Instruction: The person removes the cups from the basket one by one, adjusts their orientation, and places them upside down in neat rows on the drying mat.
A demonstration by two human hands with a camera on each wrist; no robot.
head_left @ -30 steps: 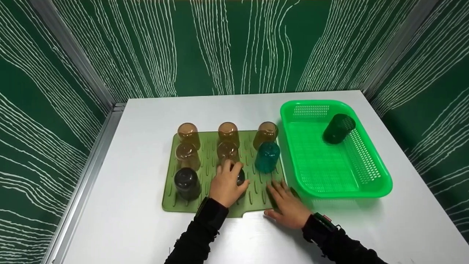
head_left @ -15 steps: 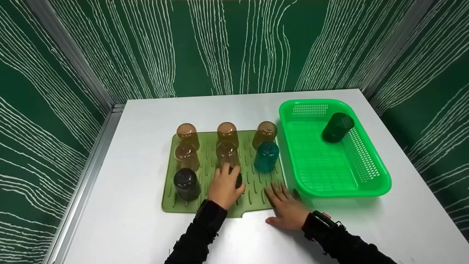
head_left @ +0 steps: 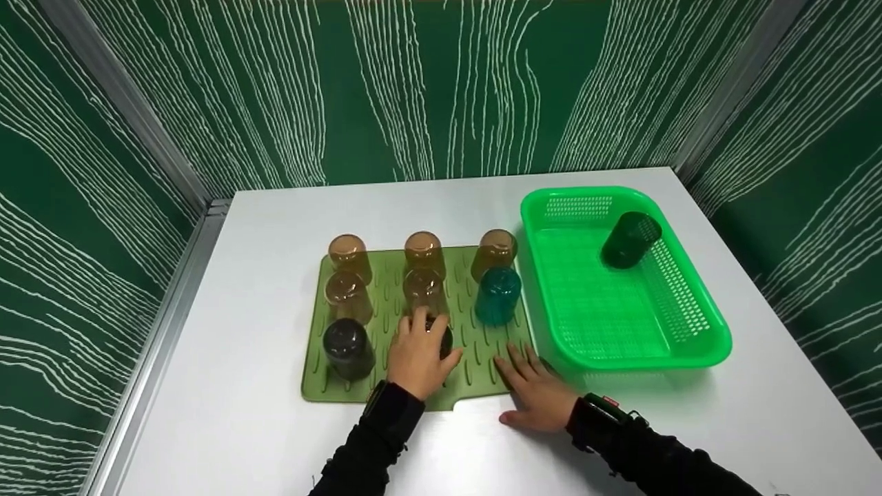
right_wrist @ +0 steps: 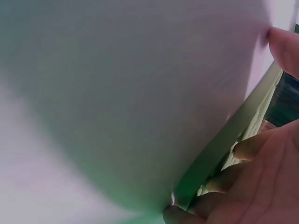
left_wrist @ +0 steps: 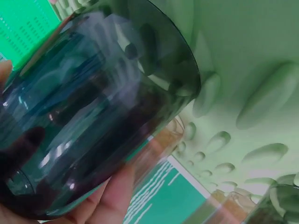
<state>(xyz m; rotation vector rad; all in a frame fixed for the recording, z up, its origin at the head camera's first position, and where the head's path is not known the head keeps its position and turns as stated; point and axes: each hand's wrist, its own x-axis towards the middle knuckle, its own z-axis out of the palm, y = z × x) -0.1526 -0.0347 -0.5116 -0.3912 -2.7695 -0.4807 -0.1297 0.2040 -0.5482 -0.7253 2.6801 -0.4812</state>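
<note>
My left hand (head_left: 419, 355) grips a dark, see-through cup (head_left: 445, 342) at the front middle of a green ridged mat (head_left: 475, 375). In the left wrist view this dark cup (left_wrist: 103, 102) fills much of the picture, its rim at the mat; I cannot tell whether it touches. Fingers and thumb lie around its sides. My right hand (head_left: 541, 394) rests with spread fingers on the mat's front right corner, its thumb on the white table. Another dark cup (head_left: 348, 351) stands upside down to the left, and a teal cup (head_left: 498, 297) stands on the right.
Behind are two pale brown cups (head_left: 349, 297) and a back row of amber cups (head_left: 422, 252), all upside down. A green basket (head_left: 623, 362) stands right of the mat, with a dark cup (head_left: 628, 241) leaning inside. Patterned green walls (head_left: 482, 89) enclose the table.
My left hand and its dark cup have shifted slightly toward the front left. My right thumb has slid a little nearer to me. The head view has drifted slightly.
</note>
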